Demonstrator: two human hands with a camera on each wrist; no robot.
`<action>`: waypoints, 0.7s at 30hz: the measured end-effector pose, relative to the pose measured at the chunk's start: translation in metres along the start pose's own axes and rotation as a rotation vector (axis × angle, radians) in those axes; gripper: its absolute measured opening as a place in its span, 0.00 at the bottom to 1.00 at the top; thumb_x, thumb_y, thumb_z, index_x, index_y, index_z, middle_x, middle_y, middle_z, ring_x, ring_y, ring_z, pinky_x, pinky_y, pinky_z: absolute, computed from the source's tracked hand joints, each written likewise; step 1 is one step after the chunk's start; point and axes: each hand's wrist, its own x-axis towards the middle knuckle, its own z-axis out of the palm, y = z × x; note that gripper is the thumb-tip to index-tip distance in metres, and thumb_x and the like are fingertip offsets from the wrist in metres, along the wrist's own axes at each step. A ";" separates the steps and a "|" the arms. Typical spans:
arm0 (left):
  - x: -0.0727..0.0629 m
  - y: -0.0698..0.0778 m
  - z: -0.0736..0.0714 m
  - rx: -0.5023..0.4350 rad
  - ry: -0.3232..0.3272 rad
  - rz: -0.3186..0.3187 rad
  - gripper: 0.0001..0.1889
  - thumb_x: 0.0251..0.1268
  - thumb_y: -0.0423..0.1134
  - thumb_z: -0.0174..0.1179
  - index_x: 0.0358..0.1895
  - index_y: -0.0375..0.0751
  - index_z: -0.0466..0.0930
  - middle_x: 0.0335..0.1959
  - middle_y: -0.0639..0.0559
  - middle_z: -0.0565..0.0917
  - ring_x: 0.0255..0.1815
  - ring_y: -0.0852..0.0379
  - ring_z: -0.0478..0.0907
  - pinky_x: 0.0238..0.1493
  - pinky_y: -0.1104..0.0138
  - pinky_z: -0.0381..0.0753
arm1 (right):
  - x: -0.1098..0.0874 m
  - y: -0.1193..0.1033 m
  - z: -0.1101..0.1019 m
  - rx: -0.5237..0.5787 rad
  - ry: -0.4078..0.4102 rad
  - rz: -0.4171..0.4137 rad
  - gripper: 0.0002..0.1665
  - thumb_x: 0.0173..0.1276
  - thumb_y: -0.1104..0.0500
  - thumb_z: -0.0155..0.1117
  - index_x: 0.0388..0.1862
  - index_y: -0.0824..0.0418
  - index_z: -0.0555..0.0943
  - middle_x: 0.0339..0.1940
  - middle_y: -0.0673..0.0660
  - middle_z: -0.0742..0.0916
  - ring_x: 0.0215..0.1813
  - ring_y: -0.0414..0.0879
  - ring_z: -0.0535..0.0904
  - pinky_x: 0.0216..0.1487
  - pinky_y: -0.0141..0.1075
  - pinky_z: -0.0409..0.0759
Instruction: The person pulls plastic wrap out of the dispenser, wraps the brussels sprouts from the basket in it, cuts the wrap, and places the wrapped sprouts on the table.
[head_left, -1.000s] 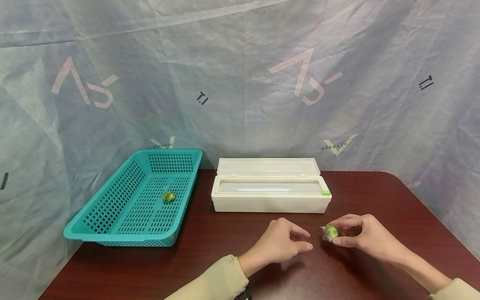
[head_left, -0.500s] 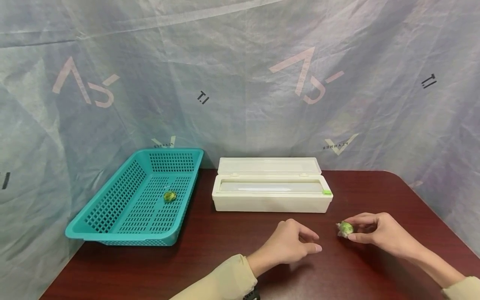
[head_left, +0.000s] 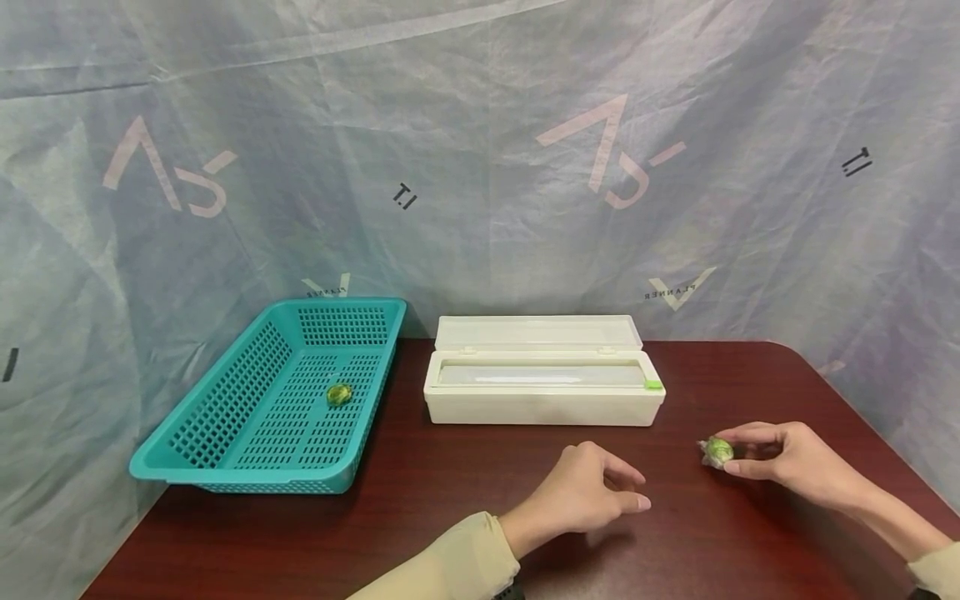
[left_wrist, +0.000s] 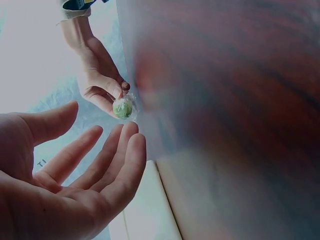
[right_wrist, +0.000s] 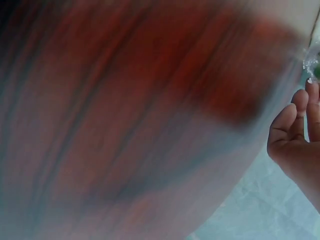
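At the right of the head view my right hand (head_left: 806, 462) pinches a Brussels sprout (head_left: 718, 452) between thumb and fingers, just over the table. Crinkled clear cling film covers the sprout (left_wrist: 123, 107), as the left wrist view shows. My left hand (head_left: 577, 492) hovers near the middle of the table, holding nothing, its fingers loosely bent and apart from the thumb. Behind the hands stands a white cling film dispenser (head_left: 542, 408) with its lid raised and the roll visible inside. The right wrist view catches only the edge of the film-covered sprout.
A teal plastic basket (head_left: 247, 475) stands on the left of the dark red-brown table (head_left: 450, 475). One more Brussels sprout (head_left: 339, 394) lies on the basket's bottom. A grey printed cloth (head_left: 480, 167) hangs behind the table.
My right hand has carried the wrapped Brussels sprout to the right. My left hand has shifted slightly right too. Basket and dispenser stay where they were.
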 end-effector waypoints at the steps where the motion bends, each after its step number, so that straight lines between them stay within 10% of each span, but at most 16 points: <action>1: 0.000 0.000 0.000 0.002 0.002 0.001 0.09 0.61 0.39 0.77 0.44 0.46 0.95 0.24 0.67 0.86 0.25 0.72 0.77 0.34 0.75 0.77 | 0.000 0.002 -0.001 0.004 -0.009 0.001 0.21 0.67 0.61 0.77 0.59 0.62 0.88 0.49 0.50 0.89 0.36 0.41 0.80 0.33 0.33 0.78; 21: 0.000 0.000 0.001 -0.001 -0.003 0.007 0.09 0.61 0.39 0.77 0.44 0.46 0.95 0.18 0.66 0.83 0.24 0.71 0.75 0.30 0.75 0.76 | 0.002 0.021 -0.011 0.054 -0.085 -0.013 0.24 0.71 0.63 0.74 0.63 0.69 0.84 0.51 0.46 0.88 0.35 0.41 0.75 0.31 0.35 0.72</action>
